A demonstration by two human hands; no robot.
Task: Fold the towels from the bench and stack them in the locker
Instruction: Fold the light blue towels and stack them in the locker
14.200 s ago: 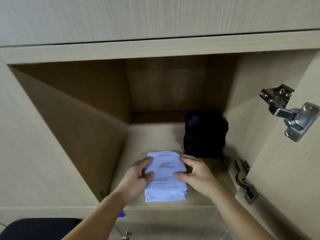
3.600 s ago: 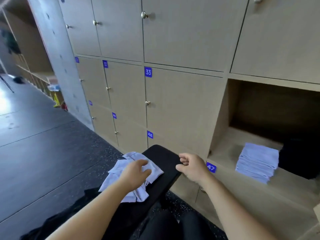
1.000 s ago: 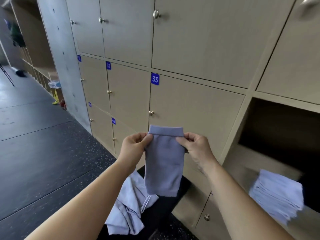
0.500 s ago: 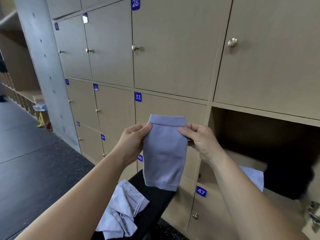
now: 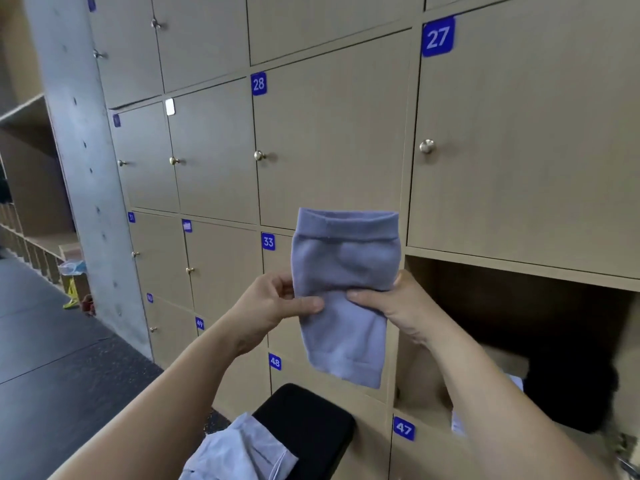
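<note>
Left hand (image 5: 273, 306) and right hand (image 5: 398, 303) both pinch the lavender towel (image 5: 346, 292) at mid-height. More towels (image 5: 239, 452) lie crumpled on the black bench (image 5: 311, 420).

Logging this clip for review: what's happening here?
A person stands at a wall of lockers, holding a lavender towel up in the air with the left hand and right hand pinching its middle, partway through folding. More unfolded towels lie on the black bench below. The open locker is at right.
</note>
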